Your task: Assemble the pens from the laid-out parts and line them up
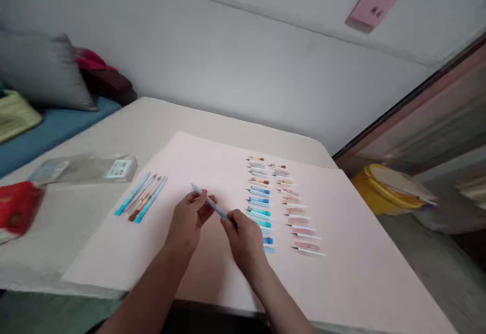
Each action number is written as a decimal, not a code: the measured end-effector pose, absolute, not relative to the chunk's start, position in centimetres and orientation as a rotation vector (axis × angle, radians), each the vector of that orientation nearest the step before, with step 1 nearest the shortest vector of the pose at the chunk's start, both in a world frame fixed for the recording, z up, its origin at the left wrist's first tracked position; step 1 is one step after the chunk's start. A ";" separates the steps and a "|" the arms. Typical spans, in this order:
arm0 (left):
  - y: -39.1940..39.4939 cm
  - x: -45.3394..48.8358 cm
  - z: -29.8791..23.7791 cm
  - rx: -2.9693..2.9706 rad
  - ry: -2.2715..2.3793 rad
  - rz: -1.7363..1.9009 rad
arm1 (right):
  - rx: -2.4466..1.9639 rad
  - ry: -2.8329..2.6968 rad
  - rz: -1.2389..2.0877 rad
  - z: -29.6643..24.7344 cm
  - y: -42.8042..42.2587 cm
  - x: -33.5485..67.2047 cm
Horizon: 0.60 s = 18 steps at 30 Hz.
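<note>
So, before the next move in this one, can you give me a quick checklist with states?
1. Left hand on the light-blue pen: ok, gripping it near its upper end.
2. Right hand on the same pen: ok, fingers around its dark lower end.
3. Lower end capped or bare: cannot tell, the fingers hide it.
4. Left-side bunch of pens apart from the two right-side columns: ok.
5. Right hand not touching the nearer column: cannot tell, they overlap in view.
6. Plastic packet off the pink sheet: ok.
</note>
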<state>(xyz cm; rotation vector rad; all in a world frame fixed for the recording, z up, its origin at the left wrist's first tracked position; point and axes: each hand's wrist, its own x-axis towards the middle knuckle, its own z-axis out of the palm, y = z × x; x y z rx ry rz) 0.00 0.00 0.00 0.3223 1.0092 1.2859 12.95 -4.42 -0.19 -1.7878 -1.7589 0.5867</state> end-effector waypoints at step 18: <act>0.1 -0.4 0.2 0.350 1.127 1.241 | -1.521 -1.546 1.152 0.3 -4.0 13.8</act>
